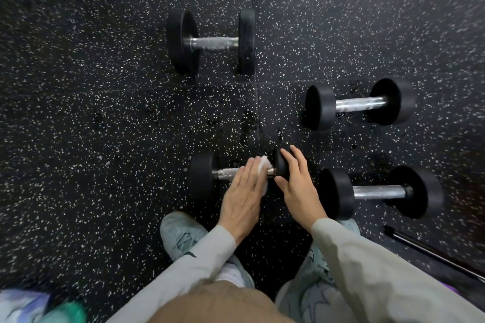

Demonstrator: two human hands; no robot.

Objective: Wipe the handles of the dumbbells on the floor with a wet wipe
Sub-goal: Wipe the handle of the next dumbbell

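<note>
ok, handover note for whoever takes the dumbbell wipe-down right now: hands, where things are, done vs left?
Left hand: fingers straight, pressing the wet wipe onto the handle of the nearest dumbbell.
Right hand: curled round that dumbbell's right head, steadying it.
Three other dumbbells lie on the floor: far one, upper right one, lower right one.
Done: wiping of the nearest handle is under way; its left part is bare. Wet spots show on the floor by the upper right one, but which handles are already wiped cannot be told.
Left: finish this handle, then check the rest.
</note>
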